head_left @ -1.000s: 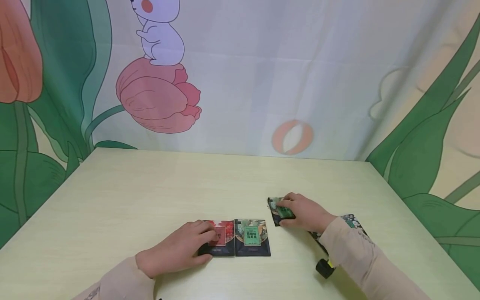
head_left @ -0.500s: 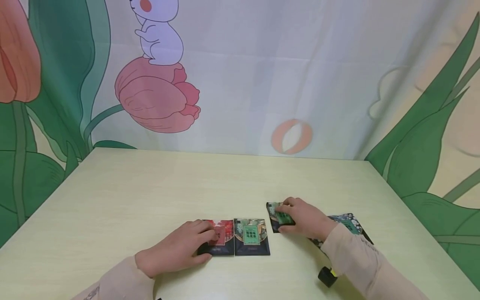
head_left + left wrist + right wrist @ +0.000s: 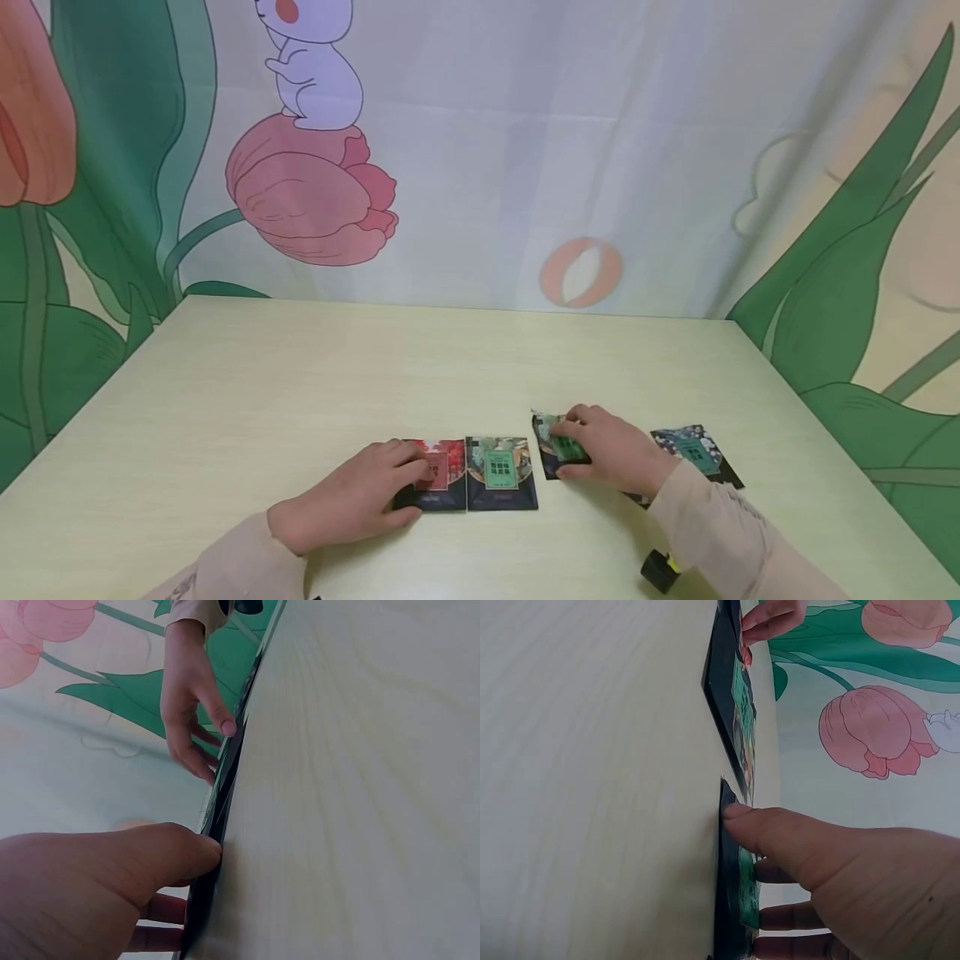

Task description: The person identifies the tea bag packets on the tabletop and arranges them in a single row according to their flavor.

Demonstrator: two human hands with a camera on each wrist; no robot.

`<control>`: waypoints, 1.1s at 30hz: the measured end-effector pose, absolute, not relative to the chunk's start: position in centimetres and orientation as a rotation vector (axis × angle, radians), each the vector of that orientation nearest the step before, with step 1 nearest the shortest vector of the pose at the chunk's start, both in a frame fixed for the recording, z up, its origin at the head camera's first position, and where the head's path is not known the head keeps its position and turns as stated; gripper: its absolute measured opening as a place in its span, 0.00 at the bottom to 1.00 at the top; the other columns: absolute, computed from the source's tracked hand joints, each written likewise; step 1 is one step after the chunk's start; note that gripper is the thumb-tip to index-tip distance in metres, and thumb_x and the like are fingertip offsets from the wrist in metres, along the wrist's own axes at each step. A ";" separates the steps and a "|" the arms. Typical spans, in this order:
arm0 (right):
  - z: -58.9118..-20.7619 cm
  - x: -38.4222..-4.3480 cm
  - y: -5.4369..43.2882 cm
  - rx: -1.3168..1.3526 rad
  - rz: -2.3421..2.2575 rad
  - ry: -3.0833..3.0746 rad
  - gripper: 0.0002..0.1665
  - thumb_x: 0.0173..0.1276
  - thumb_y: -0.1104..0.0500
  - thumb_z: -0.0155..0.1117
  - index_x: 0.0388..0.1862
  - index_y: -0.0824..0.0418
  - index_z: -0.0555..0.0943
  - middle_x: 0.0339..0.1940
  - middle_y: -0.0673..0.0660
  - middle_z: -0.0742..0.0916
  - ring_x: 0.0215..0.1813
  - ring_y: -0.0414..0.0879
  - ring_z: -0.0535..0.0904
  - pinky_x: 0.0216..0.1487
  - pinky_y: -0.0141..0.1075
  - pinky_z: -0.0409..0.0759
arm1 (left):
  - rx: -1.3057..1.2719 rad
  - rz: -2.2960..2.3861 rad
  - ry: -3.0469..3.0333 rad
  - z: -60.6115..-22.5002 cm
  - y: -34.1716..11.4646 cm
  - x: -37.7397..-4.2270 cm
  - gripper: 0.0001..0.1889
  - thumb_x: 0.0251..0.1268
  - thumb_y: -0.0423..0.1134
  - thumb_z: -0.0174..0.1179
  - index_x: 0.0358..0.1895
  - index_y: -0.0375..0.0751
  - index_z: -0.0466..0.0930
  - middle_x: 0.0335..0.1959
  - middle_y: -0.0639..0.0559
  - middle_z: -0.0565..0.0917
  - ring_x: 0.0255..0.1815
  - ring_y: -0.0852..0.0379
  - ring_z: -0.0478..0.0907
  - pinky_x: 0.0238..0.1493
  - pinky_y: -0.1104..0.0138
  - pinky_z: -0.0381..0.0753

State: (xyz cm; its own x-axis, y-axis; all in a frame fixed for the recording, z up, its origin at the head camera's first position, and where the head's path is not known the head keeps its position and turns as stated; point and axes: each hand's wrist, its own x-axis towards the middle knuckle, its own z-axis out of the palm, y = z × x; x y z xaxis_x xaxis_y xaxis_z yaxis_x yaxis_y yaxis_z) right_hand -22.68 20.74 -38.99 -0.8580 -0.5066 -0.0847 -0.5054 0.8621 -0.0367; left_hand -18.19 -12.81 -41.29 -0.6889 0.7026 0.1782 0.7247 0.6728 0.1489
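Note:
My left hand (image 3: 360, 496) holds a red and dark sachet (image 3: 447, 483) flat on the table, its fingers over the top and thumb at the near edge. Against that sachet's right side lies a green-labelled sachet (image 3: 501, 475). A second green-labelled sachet (image 3: 548, 440), slightly tilted, sits just right of and a little behind it. My right hand (image 3: 615, 450) grips this one, thumb on its near edge and fingers across its face. In the right wrist view the thumb presses the dark edge of the held sachet (image 3: 731, 870). Part of each held sachet is hidden by fingers.
A blue floral sachet (image 3: 696, 452) lies askew to the right, partly behind the right wrist. Below the right sleeve (image 3: 720, 517) shows a small black object (image 3: 660, 572) with a yellow part. A printed curtain (image 3: 480, 167) hangs behind the table (image 3: 300, 375).
My right hand has drawn its green sachet toward the near side, to beside the row, and more of the blue floral sachet shows. The left hand stays in place on the red sachet.

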 end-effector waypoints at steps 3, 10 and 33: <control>-39.0 -22.4 20.7 -0.823 -0.010 2.944 0.34 0.59 0.41 0.69 0.62 0.54 0.77 0.55 0.59 0.79 0.50 0.50 0.78 0.50 0.44 0.81 | -1.187 -0.316 -2.785 -41.3 -12.8 -18.2 0.17 0.58 0.47 0.65 0.49 0.49 0.77 0.52 0.53 0.78 0.54 0.54 0.75 0.59 0.57 0.76; -38.8 -21.7 20.6 -0.813 -0.023 2.944 0.34 0.58 0.41 0.70 0.61 0.54 0.77 0.53 0.58 0.79 0.48 0.49 0.77 0.48 0.43 0.81 | -1.195 -0.305 -2.772 -41.3 -12.8 -18.3 0.16 0.57 0.47 0.66 0.48 0.49 0.78 0.50 0.54 0.78 0.50 0.56 0.74 0.56 0.59 0.77; -39.1 -20.0 20.5 -0.890 -0.014 2.938 0.33 0.58 0.41 0.69 0.60 0.54 0.78 0.52 0.57 0.79 0.49 0.50 0.77 0.49 0.45 0.80 | -1.188 -0.336 -2.757 -41.4 -12.8 -18.2 0.16 0.56 0.46 0.67 0.47 0.49 0.78 0.48 0.56 0.78 0.49 0.58 0.74 0.54 0.59 0.77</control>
